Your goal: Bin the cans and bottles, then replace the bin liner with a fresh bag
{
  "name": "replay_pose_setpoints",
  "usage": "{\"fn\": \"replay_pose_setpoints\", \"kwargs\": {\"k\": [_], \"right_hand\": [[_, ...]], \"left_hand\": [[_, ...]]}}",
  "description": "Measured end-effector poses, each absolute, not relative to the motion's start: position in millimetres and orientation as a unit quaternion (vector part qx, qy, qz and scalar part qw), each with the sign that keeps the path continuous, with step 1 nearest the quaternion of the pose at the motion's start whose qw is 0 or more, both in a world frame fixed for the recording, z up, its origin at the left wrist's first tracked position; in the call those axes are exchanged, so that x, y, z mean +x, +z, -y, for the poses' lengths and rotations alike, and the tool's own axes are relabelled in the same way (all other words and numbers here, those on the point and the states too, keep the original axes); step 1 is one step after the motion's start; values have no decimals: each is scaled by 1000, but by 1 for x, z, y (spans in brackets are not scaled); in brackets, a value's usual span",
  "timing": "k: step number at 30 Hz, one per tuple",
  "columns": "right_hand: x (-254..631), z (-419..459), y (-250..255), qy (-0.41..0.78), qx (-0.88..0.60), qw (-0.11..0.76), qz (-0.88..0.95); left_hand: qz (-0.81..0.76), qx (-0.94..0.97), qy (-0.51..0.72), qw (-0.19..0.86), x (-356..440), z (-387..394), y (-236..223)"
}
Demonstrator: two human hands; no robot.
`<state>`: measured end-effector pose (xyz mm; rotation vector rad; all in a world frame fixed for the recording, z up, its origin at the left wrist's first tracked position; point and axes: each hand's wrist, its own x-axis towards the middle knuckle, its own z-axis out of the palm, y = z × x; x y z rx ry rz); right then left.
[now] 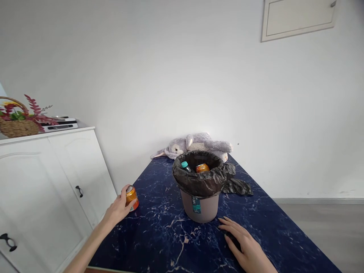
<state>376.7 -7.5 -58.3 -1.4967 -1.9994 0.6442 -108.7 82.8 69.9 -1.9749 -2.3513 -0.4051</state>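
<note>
My left hand [118, 209] is wrapped around an orange drink can [132, 197] that stands at the left edge of the dark blue marbled table [159, 235]. My right hand [243, 242] lies flat on the table with its fingers spread, just right of a small grey bin [200, 207] lined with a black bag [199, 180]. Inside the bin lie another orange can [202, 167] and a bottle with a teal cap [185, 165].
A grey plush toy [196, 144] lies at the table's far end against the white wall. A white cabinet [48, 182] stands to the left, with a wicker basket of red leaves [18, 121] and a flat white device [61, 124] on top.
</note>
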Motion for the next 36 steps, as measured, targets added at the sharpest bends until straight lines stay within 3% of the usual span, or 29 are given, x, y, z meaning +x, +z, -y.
{"fn": "replay_pose_setpoints", "kwargs": {"k": [7, 11, 15, 21, 26, 31, 36], "right_hand": [[376, 9, -57, 233, -560, 280, 744], [376, 8, -58, 239, -555, 307, 736], [376, 7, -62, 248, -549, 330, 727], [378, 2, -65, 257, -546, 318, 731], [378, 3, -64, 263, -539, 327, 730], [377, 4, -65, 261, -539, 322, 734], [377, 5, -66, 254, -539, 332, 731]], "left_hand": [[736, -643, -210, 38, -95, -89, 80], [650, -634, -415, 62, -55, -75, 118], [498, -657, -561, -72, 11, -54, 171], [376, -722, -555, -170, 107, -63, 209], [416, -786, -446, -98, 134, -78, 190], [400, -721, -566, -16, 99, -66, 148], [543, -680, -486, -79, 32, -42, 76]]}}
